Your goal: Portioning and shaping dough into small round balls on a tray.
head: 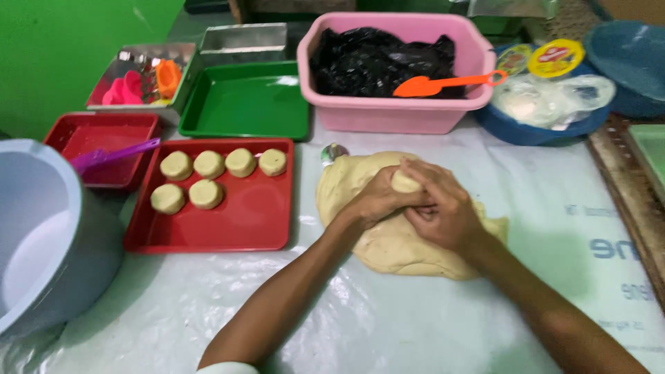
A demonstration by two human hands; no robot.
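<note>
left hand (pixel 377 201) curled in, fingers bent | right hand (pixel 443 208) cupped over it, touching | both forearms bare, angling in from the near edge

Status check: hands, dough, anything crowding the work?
Left hand and right hand cupped around small dough ball. Big dough mass beneath. Red tray alongside, six dough pieces; nothing crowding.

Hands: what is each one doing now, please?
Left hand: closed on the dough ball.
Right hand: closed on the same dough ball, above the dough mass.
</note>
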